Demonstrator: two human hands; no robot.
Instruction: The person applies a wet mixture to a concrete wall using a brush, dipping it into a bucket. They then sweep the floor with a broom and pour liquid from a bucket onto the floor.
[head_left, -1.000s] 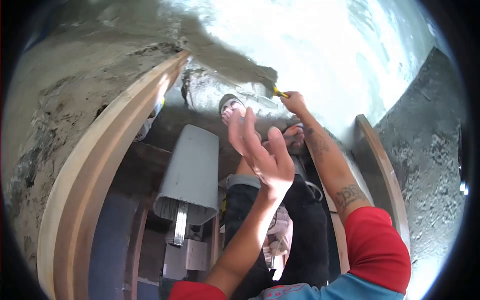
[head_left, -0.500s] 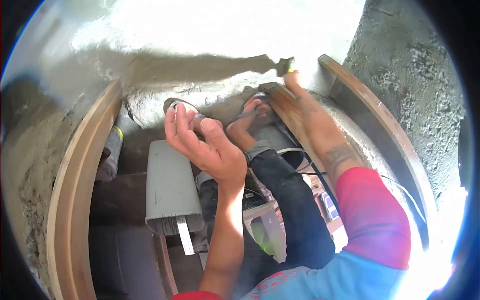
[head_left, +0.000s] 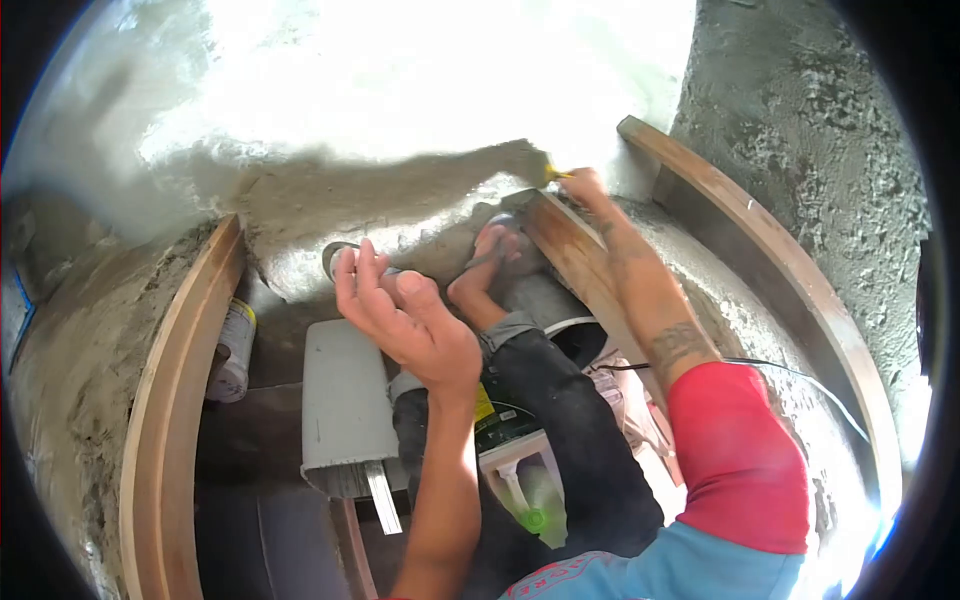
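My right hand (head_left: 585, 188) is closed around the yellow handle of a small tool that looks like a paintbrush (head_left: 548, 171). Its blurred head touches or nearly touches the cement wall (head_left: 400, 190), at the right end of a dark strip along the wall's lower part. My left hand (head_left: 412, 325) is raised in front of my legs with its palm turned up. Its fingers are loosely curved and apart, and nothing is in them. Behind the left hand, a grey rectangular plastic container (head_left: 345, 410) hangs or stands; how it is supported is hidden.
A wooden beam (head_left: 165, 430) runs along the left, another beam (head_left: 590, 255) lies under my right forearm, and a third beam (head_left: 770, 225) is farther right. A white bottle (head_left: 235, 350) sits beside the left beam. A black cable (head_left: 740, 361) passes behind my right arm.
My right hand and the brush have moved slightly down and left along the wall. The camera view has shifted a little; my left hand stays raised and open.
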